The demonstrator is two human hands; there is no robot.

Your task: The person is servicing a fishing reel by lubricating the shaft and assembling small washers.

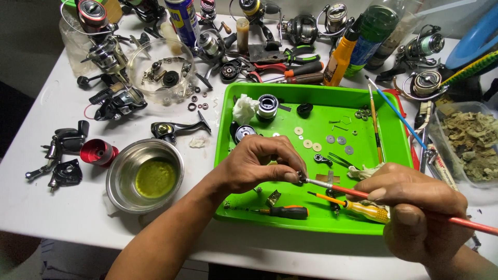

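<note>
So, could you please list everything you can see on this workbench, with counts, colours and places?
tray: one, green, centre.
washers: several, pale or grey, in tray.
screwdrivers: two, orange-handled, tray front.
steel bowl: one, yellowish liquid, left of tray.
clear bowl: one, small parts inside, back left.
reel bodies: many, dark, along the back.
orange bottle: one, back.
left hand: pinches a small part.
right hand: holds a red-handled brush to it.

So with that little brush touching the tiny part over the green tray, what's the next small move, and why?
Probably a short stroke of the brush across the small dark part, turning it slightly. The left hand pinches the part over the green tray, and the right hand already has the bristle tip against it. That suggests more brushing, not setting it down.
</note>
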